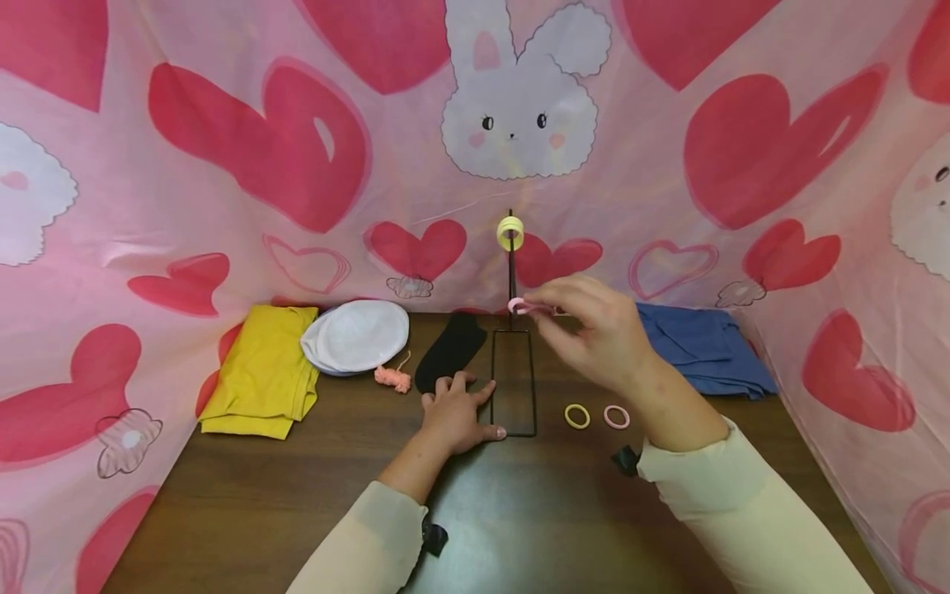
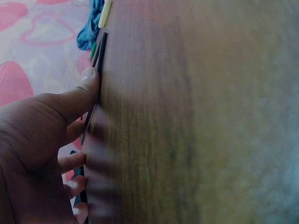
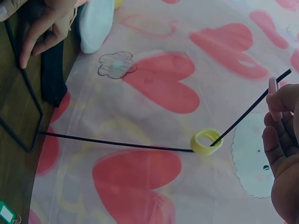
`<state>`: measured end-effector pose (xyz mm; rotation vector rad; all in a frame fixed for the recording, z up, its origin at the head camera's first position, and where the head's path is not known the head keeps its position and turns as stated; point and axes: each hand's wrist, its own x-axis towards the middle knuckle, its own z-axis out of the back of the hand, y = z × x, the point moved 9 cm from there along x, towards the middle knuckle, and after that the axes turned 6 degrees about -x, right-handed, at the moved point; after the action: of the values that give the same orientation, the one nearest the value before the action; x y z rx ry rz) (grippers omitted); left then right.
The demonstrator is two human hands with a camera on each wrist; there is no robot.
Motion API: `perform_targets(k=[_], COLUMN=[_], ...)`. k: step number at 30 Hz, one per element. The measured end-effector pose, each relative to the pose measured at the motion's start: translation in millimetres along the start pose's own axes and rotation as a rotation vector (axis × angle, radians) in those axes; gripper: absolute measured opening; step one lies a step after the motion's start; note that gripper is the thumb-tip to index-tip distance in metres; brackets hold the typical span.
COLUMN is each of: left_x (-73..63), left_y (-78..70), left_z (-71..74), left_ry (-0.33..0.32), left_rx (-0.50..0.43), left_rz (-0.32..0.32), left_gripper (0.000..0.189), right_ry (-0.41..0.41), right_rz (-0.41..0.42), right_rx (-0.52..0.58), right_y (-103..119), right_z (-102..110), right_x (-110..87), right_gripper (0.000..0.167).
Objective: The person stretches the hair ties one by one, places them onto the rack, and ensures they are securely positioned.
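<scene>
A black wire stand (image 1: 533,388) has a flat rectangular base on the table, an upright post and an arm slanting off it. My left hand (image 1: 454,415) presses on the base with fingers spread, thumb at the near corner and index finger on the left side. Yellow rings (image 3: 206,143) hang where post and arm meet. Between thumb and fingertips, my right hand (image 1: 594,330) pinches a pink ring (image 3: 273,99), which overlaps the arm close to its tip in the right wrist view. A yellow ring (image 1: 577,417) and another pink ring (image 1: 616,417) lie right of the base.
Left of the stand lie a black sock (image 1: 451,351), a coral yarn bundle (image 1: 392,379), a white round cloth item (image 1: 356,337) and folded yellow cloth (image 1: 261,371). Folded blue cloth (image 1: 701,351) is at the back right. A patterned pink curtain (image 1: 416,190) surrounds the table.
</scene>
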<state>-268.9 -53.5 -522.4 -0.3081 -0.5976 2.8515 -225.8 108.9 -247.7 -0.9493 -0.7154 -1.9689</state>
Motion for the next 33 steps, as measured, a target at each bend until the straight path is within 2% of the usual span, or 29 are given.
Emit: perform_targets(k=[17, 23, 33], left_x=[-1.4, -1.1, -0.4], left_y=[-1.3, -1.0, -0.7], left_z=[0.1, 0.1, -0.4], left_ry=[0.004, 0.009, -0.002], left_rx=[0.003, -0.005, -0.004], left_rz=[-0.006, -0.002, -0.011], left_gripper=[0.089, 0.088, 0.088], right_ry=[-0.045, -0.048, -0.102], right_rz=[-0.165, -0.195, -0.279], right_rx=[-0.067, -0.062, -0.071], right_y=[-52.5, -65.8, -86.9], right_z=[-23.0, -32.6, -46.4], right_x=[8.1, 11.9, 18.6], right_gripper=[0.019, 0.018, 0.022])
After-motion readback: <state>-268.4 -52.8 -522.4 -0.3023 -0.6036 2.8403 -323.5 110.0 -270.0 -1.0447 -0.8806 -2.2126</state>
